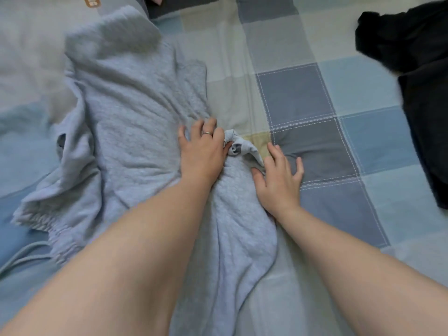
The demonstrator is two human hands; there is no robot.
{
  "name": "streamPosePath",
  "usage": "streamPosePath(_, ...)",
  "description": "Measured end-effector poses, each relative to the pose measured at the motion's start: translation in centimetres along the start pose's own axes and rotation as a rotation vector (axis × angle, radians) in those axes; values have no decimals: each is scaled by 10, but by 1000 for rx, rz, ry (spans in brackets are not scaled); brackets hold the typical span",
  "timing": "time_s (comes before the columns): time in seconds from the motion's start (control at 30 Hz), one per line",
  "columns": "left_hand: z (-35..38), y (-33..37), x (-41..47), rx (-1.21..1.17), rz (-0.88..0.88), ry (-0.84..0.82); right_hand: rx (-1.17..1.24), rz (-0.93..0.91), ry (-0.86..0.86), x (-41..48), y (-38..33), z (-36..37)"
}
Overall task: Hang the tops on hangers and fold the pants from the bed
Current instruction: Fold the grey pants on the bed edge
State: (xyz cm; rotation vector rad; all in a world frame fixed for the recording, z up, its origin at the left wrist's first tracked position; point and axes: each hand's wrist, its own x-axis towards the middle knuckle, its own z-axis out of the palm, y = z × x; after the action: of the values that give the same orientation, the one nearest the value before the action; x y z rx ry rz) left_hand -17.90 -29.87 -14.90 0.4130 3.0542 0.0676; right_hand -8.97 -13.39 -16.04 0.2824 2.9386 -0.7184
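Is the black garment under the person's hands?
No, the left hand rests on the grey pants, the right hand at their edge; the black garment lies apart at the far right.

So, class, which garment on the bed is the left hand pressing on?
The light grey sweatpants, with the elastic waistband; the black garment lies untouched at the right edge.

A bedroom at home, it seems: blue, grey and cream checked cotton bedsheet (315,98), clothes strewn across it.

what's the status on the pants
Left hand pressing on grey pants. Right hand open at their edge. Pants crumpled, not folded. Black garment apart, far right.
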Motion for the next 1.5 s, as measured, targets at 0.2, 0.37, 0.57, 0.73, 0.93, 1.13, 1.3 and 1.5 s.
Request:
streamPosePath(0.2,-21,49,-112,-191,-182,-63,255,126,-383,-45,0,-65)
streamPosePath(0.37,-44,102,-218,-292,-216,-253,518,332,-374,-186,28,-90)
streamPosePath(0.57,-85,195,-351,-402,-176,-461,709,535,-300,-358,75,-149)
streamPosePath(0.73,-109,299,-440,-631,-147,-651,775,654,-175,-485,134,-207)
streamPosePath(0.93,-174,403,-531,-792,-59,-699,907,623,-216,-607,192,-311)
streamPosePath(1.13,-298,461,-579,-942,-79,-462,965,498,-178,-676,196,-439)
streamPosePath(1.3,-392,487,-594,-968,-60,-359,896,410,-114,-709,183,-536)
streamPosePath(1.5,-462,481,-622,-1048,-15,-296,814,291,12,-727,156,-615)
